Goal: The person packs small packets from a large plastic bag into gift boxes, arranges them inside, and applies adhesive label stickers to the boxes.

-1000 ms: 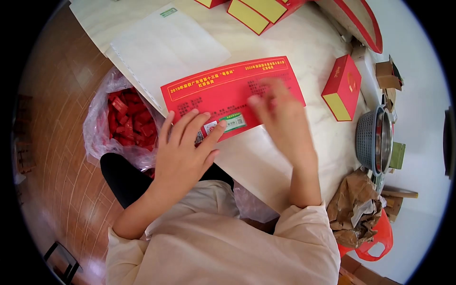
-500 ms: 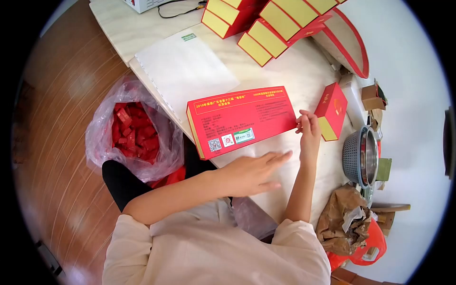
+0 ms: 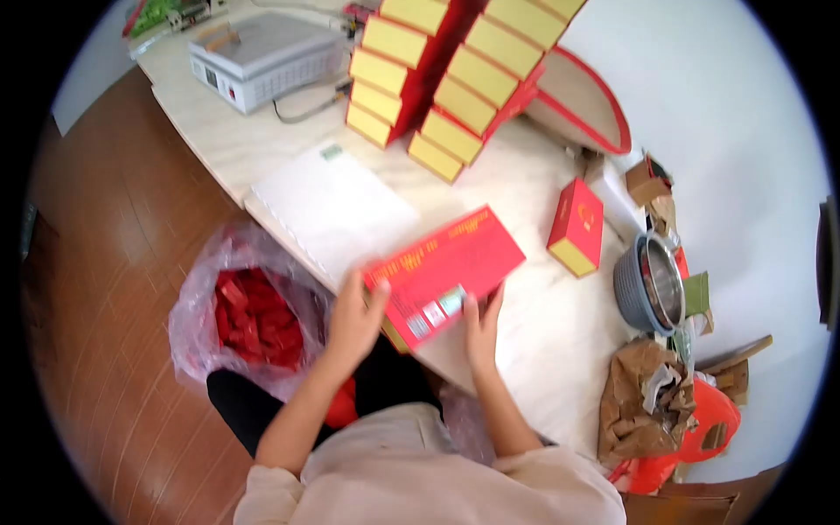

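Note:
A red gift box [image 3: 459,262] with gold print, a QR code and a small green-and-white sticker is between my hands, turned at an angle above the table's near edge. My left hand [image 3: 352,319] grips its left end, thumb on the printed face. At the near long side, my right hand [image 3: 483,332] holds the box with the thumb up by the sticker; some fingers are hidden. Behind the box lies a white sheet [image 3: 324,210] bearing one green sticker [image 3: 331,153]. To the right sits a smaller-looking red box [image 3: 579,223] with a yellow end.
Stacked red boxes with yellow ends [image 3: 455,87] rise at the back, near a white scale [image 3: 262,57]. A plastic bag [image 3: 197,324] of red packets hangs by my left leg. On the right are a grey colander [image 3: 630,289] and crumpled brown paper [image 3: 634,411].
Both hands, free of the box before, have taken hold of it. The box has swung round, its right end now farther back. My view has shifted, bringing the scale in.

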The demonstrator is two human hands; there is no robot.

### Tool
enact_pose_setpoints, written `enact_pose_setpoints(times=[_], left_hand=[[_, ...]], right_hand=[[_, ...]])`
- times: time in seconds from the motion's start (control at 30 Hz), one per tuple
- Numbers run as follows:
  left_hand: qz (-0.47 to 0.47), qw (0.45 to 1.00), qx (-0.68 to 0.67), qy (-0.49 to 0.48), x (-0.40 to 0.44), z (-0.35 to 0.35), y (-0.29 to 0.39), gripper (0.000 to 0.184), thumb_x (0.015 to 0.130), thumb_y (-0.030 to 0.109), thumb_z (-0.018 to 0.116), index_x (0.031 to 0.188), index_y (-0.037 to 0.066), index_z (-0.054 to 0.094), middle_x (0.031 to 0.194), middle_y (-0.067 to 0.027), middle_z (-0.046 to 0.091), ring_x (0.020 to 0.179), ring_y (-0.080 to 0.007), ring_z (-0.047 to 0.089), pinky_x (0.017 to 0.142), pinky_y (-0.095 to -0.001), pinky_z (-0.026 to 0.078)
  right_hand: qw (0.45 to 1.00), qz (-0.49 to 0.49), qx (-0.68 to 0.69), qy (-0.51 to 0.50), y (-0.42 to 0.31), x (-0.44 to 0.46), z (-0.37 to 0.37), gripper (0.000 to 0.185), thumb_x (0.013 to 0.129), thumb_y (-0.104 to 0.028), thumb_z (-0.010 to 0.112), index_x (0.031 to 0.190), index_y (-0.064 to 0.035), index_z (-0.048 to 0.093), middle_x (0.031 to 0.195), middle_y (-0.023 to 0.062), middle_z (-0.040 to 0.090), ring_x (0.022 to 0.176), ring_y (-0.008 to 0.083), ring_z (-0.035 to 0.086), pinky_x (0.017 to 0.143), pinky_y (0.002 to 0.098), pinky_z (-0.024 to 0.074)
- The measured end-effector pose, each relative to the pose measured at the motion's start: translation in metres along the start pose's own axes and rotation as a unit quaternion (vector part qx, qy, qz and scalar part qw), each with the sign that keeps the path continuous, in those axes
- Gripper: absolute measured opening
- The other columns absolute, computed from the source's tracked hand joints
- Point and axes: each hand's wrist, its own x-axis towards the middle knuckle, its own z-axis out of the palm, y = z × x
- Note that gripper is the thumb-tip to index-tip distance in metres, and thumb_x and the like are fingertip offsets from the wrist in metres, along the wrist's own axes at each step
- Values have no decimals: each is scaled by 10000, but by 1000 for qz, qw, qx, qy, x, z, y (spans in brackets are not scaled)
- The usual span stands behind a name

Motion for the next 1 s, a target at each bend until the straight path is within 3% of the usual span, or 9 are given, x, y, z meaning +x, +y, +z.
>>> enact_pose_setpoints(times=[0.07, 0.27, 0.4, 0.53, 0.63, 0.73, 0.8, 0.9, 1.0], left_hand=[[4, 998, 20, -67, -15, 6, 13, 437, 914, 266, 569, 1262, 10, 502, 1138, -201, 606, 1074, -333, 586, 923, -372, 450], [78, 993, -43, -78, -44, 36, 23, 473, 865, 224, 626, 1271, 6, 519, 1221, -213, 577, 1089, -334, 588, 907, -367, 469], [197, 976, -6, -96, -60, 49, 47, 599, 852, 242, 635, 1351, -16, 427, 1314, -228, 504, 1177, -362, 520, 989, -411, 406], [228, 959, -57, -157, -60, 53, 66, 630, 882, 251, 598, 1401, -12, 357, 1412, -237, 391, 1294, -352, 406, 1056, -422, 336], [256, 939, -118, -198, -43, 49, 73, 566, 940, 221, 513, 1424, 0, 323, 1452, -206, 350, 1353, -325, 333, 1092, -386, 281], [283, 909, -204, -227, -15, 42, 74, 497, 980, 189, 427, 1436, 23, 315, 1473, -172, 333, 1375, -306, 299, 1114, -357, 225], [252, 911, -240, -219, 2, 39, 73, 478, 990, 195, 402, 1428, 21, 328, 1470, -162, 341, 1363, -303, 315, 1115, -357, 220], [282, 940, -59, -181, 24, 53, 38, 431, 949, 182, 478, 1359, 61, 425, 1423, -169, 389, 1302, -323, 380, 1080, -383, 292], [300, 930, 119, -173, 30, 66, -31, 396, 886, 182, 568, 1265, 86, 510, 1389, -178, 413, 1255, -333, 422, 1041, -411, 345]], right_hand=[[1000, 15, -7, -17, -4, -23, 0, 686, 965, -261, 487, 1468, 27, 121, 1480, 208, 248, 1348, 298, 276, 1112, 364, 213], [951, 175, 253, -37, -21, -44, -36, 585, 948, -195, 489, 1458, -50, 243, 1385, 101, 418, 1243, 194, 419, 1055, 319, 314], [903, 235, 356, -51, -50, -54, -62, 615, 927, -164, 482, 1480, -177, 212, 1413, 63, 403, 1271, 217, 420, 1066, 392, 340], [859, 238, 447, -69, -57, -65, -77, 645, 923, -134, 463, 1492, -224, 175, 1458, 58, 352, 1312, 240, 386, 1074, 439, 336], [878, 145, 456, -29, -72, -58, -81, 713, 895, -116, 475, 1509, -214, 125, 1517, 61, 255, 1350, 251, 338, 1094, 437, 310], [932, -38, 360, -9, -108, -15, -90, 779, 838, -68, 528, 1503, -101, 123, 1518, 97, 247, 1360, 246, 320, 1107, 393, 290], [913, -125, 388, -14, -156, 25, -96, 799, 829, -77, 556, 1500, -80, 121, 1511, 106, 259, 1363, 240, 315, 1111, 379, 281], [900, -213, 380, -6, -236, 103, -98, 712, 877, -198, 532, 1497, -150, 184, 1475, 85, 319, 1331, 237, 363, 1084, 391, 329], [884, -265, 384, -19, -304, 206, -94, 619, 900, -184, 512, 1470, -136, 276, 1420, 66, 398, 1284, 208, 422, 1023, 368, 403]])
